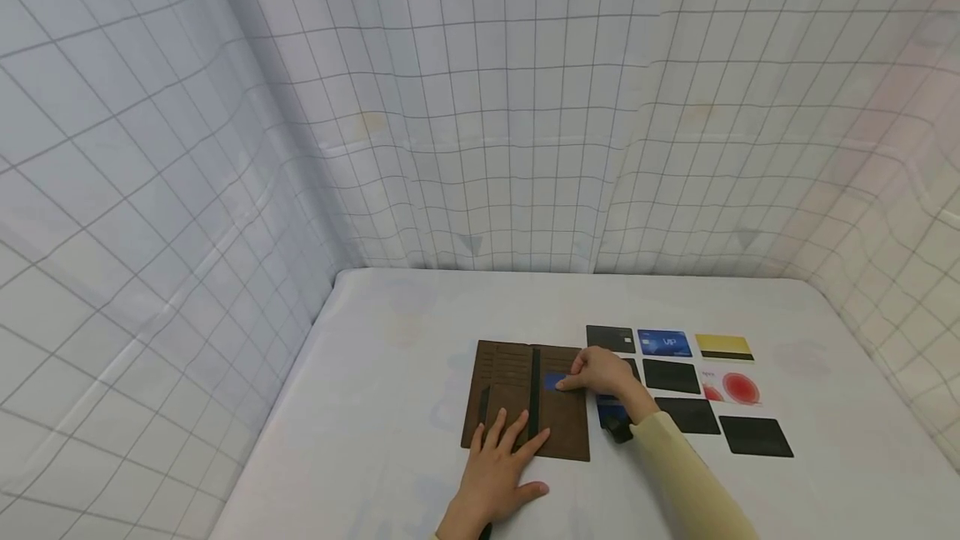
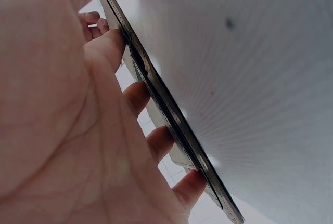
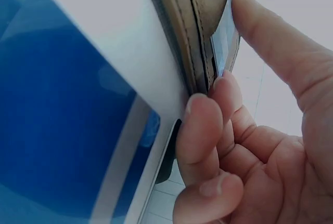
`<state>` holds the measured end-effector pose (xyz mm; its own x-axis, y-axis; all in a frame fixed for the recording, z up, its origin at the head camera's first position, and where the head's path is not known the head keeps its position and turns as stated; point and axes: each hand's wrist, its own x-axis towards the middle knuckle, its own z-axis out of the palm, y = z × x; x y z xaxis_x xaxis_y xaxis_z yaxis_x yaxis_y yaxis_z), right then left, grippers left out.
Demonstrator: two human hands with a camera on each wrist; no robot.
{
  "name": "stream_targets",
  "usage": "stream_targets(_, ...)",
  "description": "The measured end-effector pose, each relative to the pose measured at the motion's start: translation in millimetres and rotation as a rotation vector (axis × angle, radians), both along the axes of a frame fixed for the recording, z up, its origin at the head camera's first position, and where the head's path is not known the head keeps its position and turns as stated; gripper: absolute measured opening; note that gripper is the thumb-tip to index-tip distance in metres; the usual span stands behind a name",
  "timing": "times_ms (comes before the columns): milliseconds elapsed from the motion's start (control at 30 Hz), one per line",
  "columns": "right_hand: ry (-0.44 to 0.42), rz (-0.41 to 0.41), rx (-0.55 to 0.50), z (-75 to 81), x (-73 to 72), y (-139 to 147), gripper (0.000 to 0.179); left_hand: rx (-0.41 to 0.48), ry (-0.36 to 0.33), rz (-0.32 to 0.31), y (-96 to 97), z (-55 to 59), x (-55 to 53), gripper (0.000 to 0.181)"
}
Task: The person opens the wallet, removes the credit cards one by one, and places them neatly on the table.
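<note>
A brown wallet (image 1: 562, 432) lies spread on the white table, with a dark strap running down its middle. My left hand (image 1: 497, 473) rests with fingers spread on its lower edge. In the left wrist view, the fingertips (image 2: 162, 141) touch the wallet's edge (image 2: 179, 117). Over the wallet's right half, my right hand (image 1: 606, 372) pinches a blue card (image 1: 553, 380) between thumb and fingers. The right wrist view shows this card (image 3: 223, 39) partly behind a stitched brown layer of the wallet (image 3: 210, 3); its covered part is hidden.
Right of the wallet lie several cards in rows: a blue VIP card (image 1: 664, 343), a yellow card (image 1: 723, 346), a white card with red circles (image 1: 738, 387) and black cards (image 1: 756, 437). The right forearm covers part of them. White gridded curtains (image 1: 480, 107) surround the table.
</note>
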<state>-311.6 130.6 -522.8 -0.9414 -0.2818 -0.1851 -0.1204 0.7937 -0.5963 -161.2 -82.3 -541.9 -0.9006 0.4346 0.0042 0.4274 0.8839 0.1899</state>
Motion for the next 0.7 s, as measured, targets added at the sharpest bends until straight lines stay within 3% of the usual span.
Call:
stream_targets(333,0.015,-0.006,0.020,-4.0,-3.2,-1.4,0.034,-0.006,0.007,-0.002,-1.0,-5.2,-1.0,0.068)
stream_targets(700,0.035,-0.041,0.020,-3.1,-3.1,-1.1,0.035,0.005,-0.020,0.002,-0.7,0.5,1.1,0.067)
